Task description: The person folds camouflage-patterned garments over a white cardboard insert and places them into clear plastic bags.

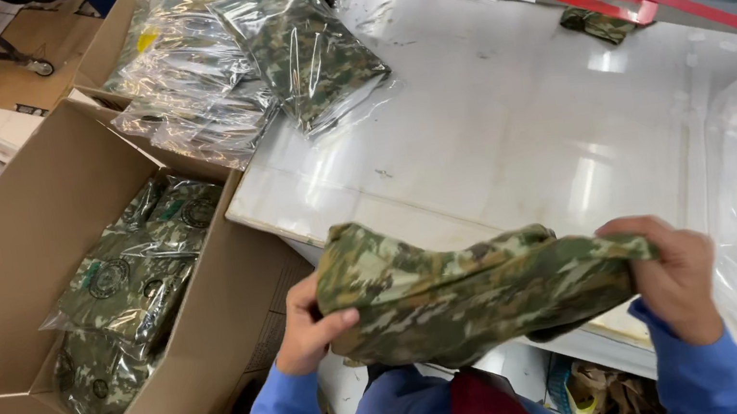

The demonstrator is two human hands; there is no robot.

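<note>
Both hands, left hand and right hand, pinch the ends of a folded camouflage garment held above the white worktop edge, seemingly mid-fold; it likely needs bagging next.

Head cam, steep downward view, close over table edge

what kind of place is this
Likely a garment packing area: both hands hold a folded camouflage cloth, clear-bagged camouflage pieces pile on the white table, and more fill a cardboard box.
</note>
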